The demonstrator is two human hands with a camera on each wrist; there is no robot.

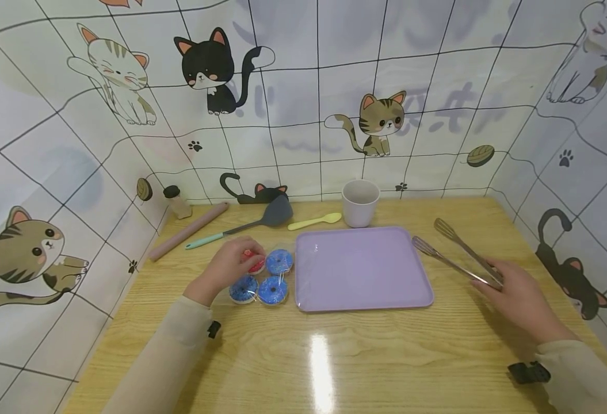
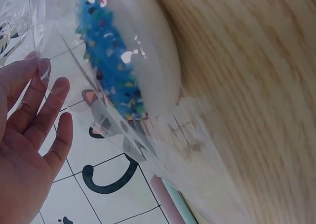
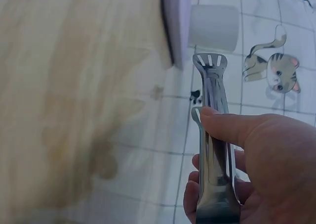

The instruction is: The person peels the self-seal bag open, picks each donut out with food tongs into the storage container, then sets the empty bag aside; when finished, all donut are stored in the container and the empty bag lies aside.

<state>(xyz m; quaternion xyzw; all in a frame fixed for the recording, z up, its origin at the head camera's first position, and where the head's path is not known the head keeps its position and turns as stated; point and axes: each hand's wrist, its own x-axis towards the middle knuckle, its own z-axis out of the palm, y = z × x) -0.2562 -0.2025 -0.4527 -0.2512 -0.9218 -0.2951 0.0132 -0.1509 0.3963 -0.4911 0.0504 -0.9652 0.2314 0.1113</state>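
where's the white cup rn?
Head view: the plain white cup stands at the table's back, just behind the lilac rectangular tray, right of the yellow spoon.

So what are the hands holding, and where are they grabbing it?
The right hand grips the metal tongs near their hinge end. The left hand rests on the clear donut pack, fingers straight, not gripping.

In the head view the left hand (image 1: 229, 264) covers most of the red doughnut (image 1: 256, 265), so only a sliver of red shows. The clear wrap around the doughnuts is hard to make out there. In the left wrist view the blue doughnut (image 2: 116, 56) is cut off by the top edge, and the surface (image 2: 256, 85) is blurred. In the right wrist view the tongs (image 3: 213, 150) run off the bottom edge, their rear hidden in the right hand (image 3: 256, 169); the purple tray (image 3: 175, 21) shows only a corner, and the white cup (image 3: 215, 26) is soft and out of focus.
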